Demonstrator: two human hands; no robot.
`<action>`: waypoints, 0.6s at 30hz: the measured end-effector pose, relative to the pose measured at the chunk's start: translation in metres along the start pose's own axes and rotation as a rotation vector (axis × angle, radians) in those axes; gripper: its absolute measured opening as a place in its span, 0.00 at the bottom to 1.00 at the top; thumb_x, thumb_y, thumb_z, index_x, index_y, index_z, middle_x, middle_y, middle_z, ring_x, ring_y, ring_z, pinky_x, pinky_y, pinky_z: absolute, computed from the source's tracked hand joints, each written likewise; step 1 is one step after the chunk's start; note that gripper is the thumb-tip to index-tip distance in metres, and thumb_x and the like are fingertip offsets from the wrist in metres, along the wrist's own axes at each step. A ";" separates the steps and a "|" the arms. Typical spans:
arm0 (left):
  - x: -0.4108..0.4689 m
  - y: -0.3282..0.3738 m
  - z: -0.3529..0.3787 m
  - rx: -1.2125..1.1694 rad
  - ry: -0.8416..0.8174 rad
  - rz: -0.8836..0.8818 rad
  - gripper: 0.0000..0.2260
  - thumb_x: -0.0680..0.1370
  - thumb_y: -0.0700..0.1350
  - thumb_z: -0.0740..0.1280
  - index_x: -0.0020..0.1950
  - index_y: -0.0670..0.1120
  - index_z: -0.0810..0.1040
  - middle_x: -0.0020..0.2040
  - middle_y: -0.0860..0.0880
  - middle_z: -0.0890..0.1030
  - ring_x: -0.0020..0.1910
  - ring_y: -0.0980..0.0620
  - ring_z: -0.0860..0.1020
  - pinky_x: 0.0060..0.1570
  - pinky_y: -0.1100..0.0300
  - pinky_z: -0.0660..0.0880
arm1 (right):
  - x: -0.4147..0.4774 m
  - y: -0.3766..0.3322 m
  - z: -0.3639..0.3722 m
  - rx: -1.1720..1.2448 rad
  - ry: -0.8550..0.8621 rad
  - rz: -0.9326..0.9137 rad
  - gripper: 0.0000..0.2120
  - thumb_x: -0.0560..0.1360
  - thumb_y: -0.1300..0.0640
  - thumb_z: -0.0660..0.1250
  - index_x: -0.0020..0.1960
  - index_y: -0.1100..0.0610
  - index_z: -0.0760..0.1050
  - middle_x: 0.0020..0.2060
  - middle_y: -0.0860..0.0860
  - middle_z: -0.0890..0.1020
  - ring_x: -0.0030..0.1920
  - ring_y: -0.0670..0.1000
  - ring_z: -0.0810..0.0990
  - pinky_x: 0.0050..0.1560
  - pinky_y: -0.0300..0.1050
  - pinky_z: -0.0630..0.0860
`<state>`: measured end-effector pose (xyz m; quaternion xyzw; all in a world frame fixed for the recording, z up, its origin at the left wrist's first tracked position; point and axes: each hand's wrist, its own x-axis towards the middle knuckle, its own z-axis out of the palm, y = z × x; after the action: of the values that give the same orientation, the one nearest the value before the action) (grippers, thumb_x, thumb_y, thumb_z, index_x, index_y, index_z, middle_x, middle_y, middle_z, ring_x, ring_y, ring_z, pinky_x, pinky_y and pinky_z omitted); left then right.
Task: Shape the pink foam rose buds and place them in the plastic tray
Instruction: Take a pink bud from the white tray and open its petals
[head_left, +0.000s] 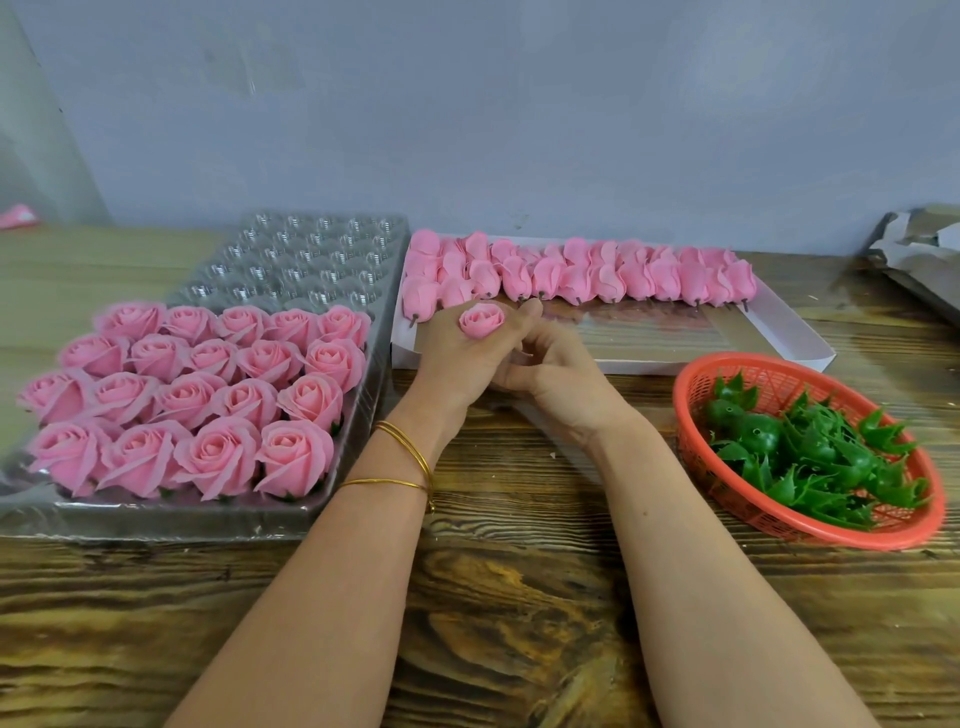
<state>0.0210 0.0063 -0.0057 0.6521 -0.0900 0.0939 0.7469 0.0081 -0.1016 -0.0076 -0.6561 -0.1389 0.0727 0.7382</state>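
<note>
On the wooden table (519, 597), the left hand (457, 358) grips a pink foam rose bud (480, 321), bloom upward. The right hand (556, 379) curls against it; I cannot tell whether it holds anything. To the left, shaped roses (223, 395) fill the near rows of the plastic tray (311, 244). To the right, a red basket (680, 415) holds green calyxes (810, 457). Beyond, unshaped buds (597, 275) lie in a white box (789, 322).

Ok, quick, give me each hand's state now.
Left hand: grip closed on the small pink foam rose bud.
Right hand: fingers curled against the left hand; whether it holds anything cannot be told.
</note>
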 end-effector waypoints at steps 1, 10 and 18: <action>0.000 -0.001 -0.001 -0.002 -0.002 0.000 0.11 0.74 0.45 0.73 0.32 0.51 0.80 0.30 0.53 0.78 0.32 0.57 0.77 0.32 0.64 0.74 | -0.001 -0.001 0.001 0.005 -0.003 0.006 0.17 0.73 0.78 0.64 0.56 0.62 0.77 0.46 0.58 0.82 0.54 0.61 0.79 0.64 0.63 0.70; 0.003 -0.003 0.004 -0.077 0.080 -0.077 0.08 0.76 0.47 0.71 0.40 0.44 0.79 0.39 0.42 0.80 0.39 0.48 0.80 0.38 0.57 0.79 | 0.003 -0.004 0.010 -0.051 0.160 0.011 0.23 0.66 0.79 0.70 0.59 0.73 0.71 0.47 0.63 0.78 0.49 0.60 0.77 0.61 0.68 0.72; 0.002 0.000 0.003 0.002 0.081 -0.065 0.10 0.70 0.55 0.72 0.37 0.49 0.81 0.37 0.46 0.82 0.41 0.48 0.81 0.44 0.52 0.79 | 0.002 -0.005 0.009 -0.104 0.116 -0.038 0.18 0.70 0.75 0.70 0.58 0.66 0.76 0.47 0.64 0.79 0.49 0.60 0.77 0.61 0.70 0.71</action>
<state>0.0234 0.0037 -0.0047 0.6511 -0.0384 0.0958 0.7519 0.0068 -0.0934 -0.0019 -0.6939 -0.1118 0.0134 0.7112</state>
